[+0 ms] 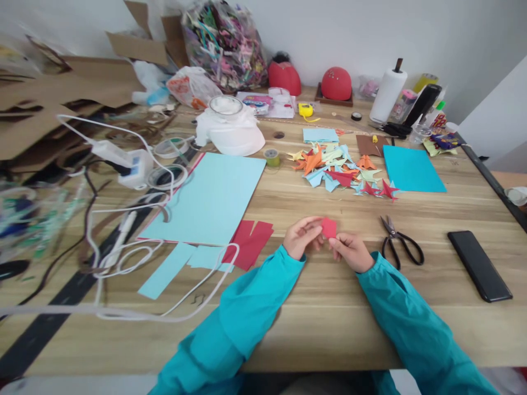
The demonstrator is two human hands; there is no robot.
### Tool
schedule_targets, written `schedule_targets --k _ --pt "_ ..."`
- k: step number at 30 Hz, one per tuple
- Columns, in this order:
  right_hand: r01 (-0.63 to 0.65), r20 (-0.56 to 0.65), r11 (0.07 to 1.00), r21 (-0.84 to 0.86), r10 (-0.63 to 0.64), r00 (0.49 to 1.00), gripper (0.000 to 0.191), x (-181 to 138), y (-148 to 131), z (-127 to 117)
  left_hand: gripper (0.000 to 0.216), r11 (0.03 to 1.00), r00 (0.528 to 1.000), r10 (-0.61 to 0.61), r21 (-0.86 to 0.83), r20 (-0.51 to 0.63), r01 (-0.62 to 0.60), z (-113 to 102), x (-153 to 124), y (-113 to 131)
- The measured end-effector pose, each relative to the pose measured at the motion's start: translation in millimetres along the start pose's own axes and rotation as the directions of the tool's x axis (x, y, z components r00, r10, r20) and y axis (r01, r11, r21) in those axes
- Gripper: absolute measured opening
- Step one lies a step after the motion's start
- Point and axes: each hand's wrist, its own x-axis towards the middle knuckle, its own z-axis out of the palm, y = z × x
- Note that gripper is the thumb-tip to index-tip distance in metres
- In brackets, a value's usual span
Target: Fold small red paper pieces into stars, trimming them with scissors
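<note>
A small folded piece of red paper (329,227) is pinched between both my hands just above the wooden table (329,307). My left hand (302,237) grips its left side with closed fingers. My right hand (351,251) holds its lower right edge between thumb and fingers. Both arms wear teal sleeves. Red paper offcuts (249,242) lie left of my hands. A pile of folded paper figures in several colours (341,170) sits farther back.
Black scissors (399,241) lie right of my hands, a black phone (479,265) beyond them. A large light-blue sheet (209,197) and strips lie to the left among white cables (123,258). A teal sheet (413,169), paper towel roll (387,94) and clutter line the back.
</note>
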Motion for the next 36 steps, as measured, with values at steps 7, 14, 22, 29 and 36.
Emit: schedule_targets --k 7,14,22,29,36 --pt "0.112 -0.06 0.99 0.086 -0.107 0.992 0.024 0.1 0.2 1.6 0.036 0.988 0.997 0.068 0.144 -0.04 -0.062 4.6 -5.3 -3.2" --pt "0.16 -0.182 0.947 0.279 -0.111 0.977 0.018 4.7 4.5 -0.1 0.018 0.975 0.998 0.041 0.214 0.054 -0.052 2.5 -6.7 2.7" --pt "0.138 -0.257 0.921 0.364 -0.043 0.965 0.016 4.8 1.5 -4.0 0.025 0.992 0.997 0.002 0.124 0.071 -0.011 0.3 -5.9 -1.1" --pt "0.161 -0.205 0.921 0.354 -0.091 0.974 0.013 1.4 -0.9 -5.6 0.01 0.966 0.968 0.209 0.121 0.142 -0.227 0.1 -6.1 0.7" --pt "0.14 -0.222 0.92 0.366 -0.06 0.973 0.02 4.6 3.9 -4.2 0.035 0.967 0.989 0.135 0.211 0.062 -0.145 2.6 -7.0 0.2"
